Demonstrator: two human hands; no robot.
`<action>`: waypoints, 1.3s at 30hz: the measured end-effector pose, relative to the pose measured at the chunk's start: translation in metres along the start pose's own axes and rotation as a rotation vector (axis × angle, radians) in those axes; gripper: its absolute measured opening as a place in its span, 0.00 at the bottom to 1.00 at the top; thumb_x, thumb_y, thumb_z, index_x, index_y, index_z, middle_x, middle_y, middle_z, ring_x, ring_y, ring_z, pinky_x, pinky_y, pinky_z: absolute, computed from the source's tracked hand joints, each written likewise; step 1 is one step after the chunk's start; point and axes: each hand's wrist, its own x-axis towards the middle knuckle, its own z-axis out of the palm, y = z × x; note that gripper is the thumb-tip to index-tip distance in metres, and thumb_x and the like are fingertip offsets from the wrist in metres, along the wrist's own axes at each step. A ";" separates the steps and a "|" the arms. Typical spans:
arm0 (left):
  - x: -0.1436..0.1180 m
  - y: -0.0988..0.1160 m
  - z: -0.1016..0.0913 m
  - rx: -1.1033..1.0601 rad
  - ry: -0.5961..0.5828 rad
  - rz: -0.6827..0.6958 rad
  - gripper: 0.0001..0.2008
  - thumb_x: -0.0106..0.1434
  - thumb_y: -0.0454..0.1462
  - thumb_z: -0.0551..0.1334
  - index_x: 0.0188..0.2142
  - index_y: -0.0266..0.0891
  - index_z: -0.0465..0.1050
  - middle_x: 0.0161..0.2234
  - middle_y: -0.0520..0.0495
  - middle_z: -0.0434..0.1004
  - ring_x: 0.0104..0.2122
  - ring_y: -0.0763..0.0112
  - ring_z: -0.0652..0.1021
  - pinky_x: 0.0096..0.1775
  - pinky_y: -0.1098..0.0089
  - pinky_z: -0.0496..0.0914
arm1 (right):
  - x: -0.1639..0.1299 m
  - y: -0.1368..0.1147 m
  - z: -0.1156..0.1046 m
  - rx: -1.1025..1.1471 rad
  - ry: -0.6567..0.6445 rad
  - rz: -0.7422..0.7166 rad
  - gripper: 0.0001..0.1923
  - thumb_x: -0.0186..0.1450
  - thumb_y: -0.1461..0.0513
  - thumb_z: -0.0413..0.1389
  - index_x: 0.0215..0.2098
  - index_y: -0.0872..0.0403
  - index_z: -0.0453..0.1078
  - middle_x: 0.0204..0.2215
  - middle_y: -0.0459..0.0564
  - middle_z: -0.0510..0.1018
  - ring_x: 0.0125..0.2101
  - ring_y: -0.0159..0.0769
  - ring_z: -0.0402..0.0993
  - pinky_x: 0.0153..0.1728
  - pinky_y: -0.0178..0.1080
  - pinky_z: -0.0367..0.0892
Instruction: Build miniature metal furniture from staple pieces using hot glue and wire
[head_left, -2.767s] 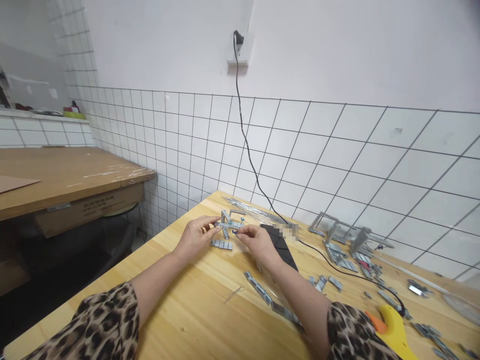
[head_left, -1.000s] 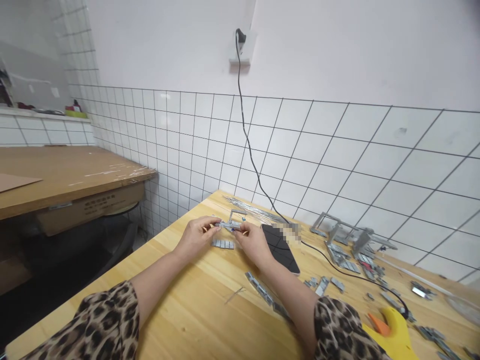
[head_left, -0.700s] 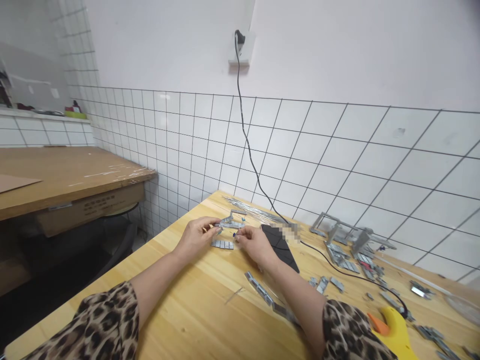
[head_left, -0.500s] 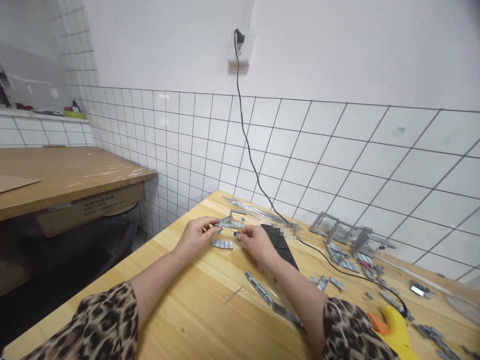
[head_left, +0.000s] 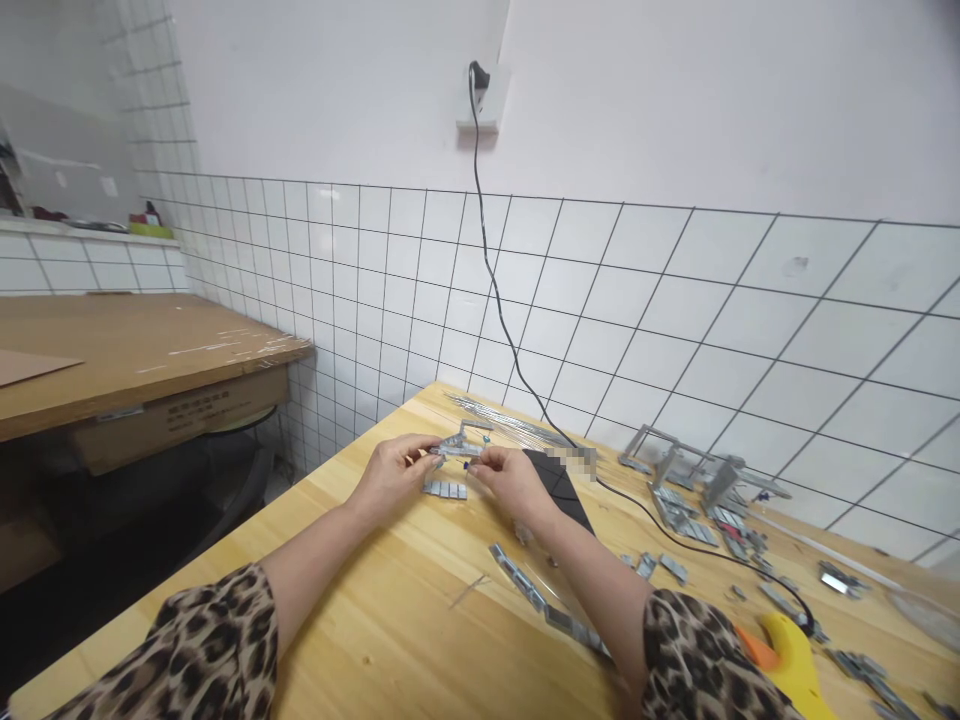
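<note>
Left hand [head_left: 391,473]: rested low over the wooden table [head_left: 390,610], fingers curled, thumb and fingertips pinched on the left end of a small grey metal assembly [head_left: 459,447], apparently to steady it.
Right hand [head_left: 516,483]: met it from the other side, fingertips closed on the right end of the same piece, where a tiny dark-blue part showed; it was too small to identify.
Metal assembly: held just above the tabletop between both hands, a thin arm rising from it toward the wall; gripped at both ends, probably so that neither end could twist.
Grey segmented strip [head_left: 444,489]: lay flat on the table directly below the held piece, within easy reach.
Longer grey strips [head_left: 525,585]: lay end to end beside the right forearm, apart from the hands.
Black tablet [head_left: 559,485]: lay flat just beyond the right hand, partly behind it.
Black cable [head_left: 499,300]: ran down from the wall socket [head_left: 480,100] and across the table behind the tablet.
Metal frames [head_left: 701,475]: stood farther right near the tiled wall, with loose grey pieces scattered around them.
Yellow glue gun [head_left: 787,650]: lay at the near right edge, well apart from the hands.
</note>
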 end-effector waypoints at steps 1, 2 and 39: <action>0.000 0.001 0.000 -0.001 0.001 -0.004 0.12 0.68 0.39 0.59 0.48 0.37 0.70 0.46 0.44 0.74 0.39 0.65 0.77 0.40 0.60 0.75 | 0.000 0.000 0.000 -0.004 -0.001 0.000 0.16 0.67 0.58 0.56 0.51 0.55 0.68 0.49 0.51 0.74 0.43 0.41 0.74 0.41 0.47 0.72; 0.000 0.001 0.000 -0.002 0.003 -0.008 0.12 0.68 0.39 0.60 0.48 0.37 0.70 0.46 0.44 0.74 0.40 0.65 0.77 0.40 0.60 0.75 | 0.000 0.000 0.000 -0.009 -0.003 0.000 0.16 0.67 0.58 0.56 0.51 0.55 0.68 0.49 0.51 0.74 0.43 0.41 0.74 0.41 0.47 0.72; 0.026 -0.017 -0.025 0.359 -0.297 -0.131 0.13 0.68 0.40 0.59 0.49 0.37 0.70 0.47 0.44 0.74 0.41 0.63 0.77 0.41 0.59 0.74 | -0.090 0.032 -0.074 0.014 0.087 0.102 0.09 0.65 0.57 0.57 0.34 0.56 0.72 0.29 0.45 0.77 0.30 0.34 0.74 0.33 0.39 0.70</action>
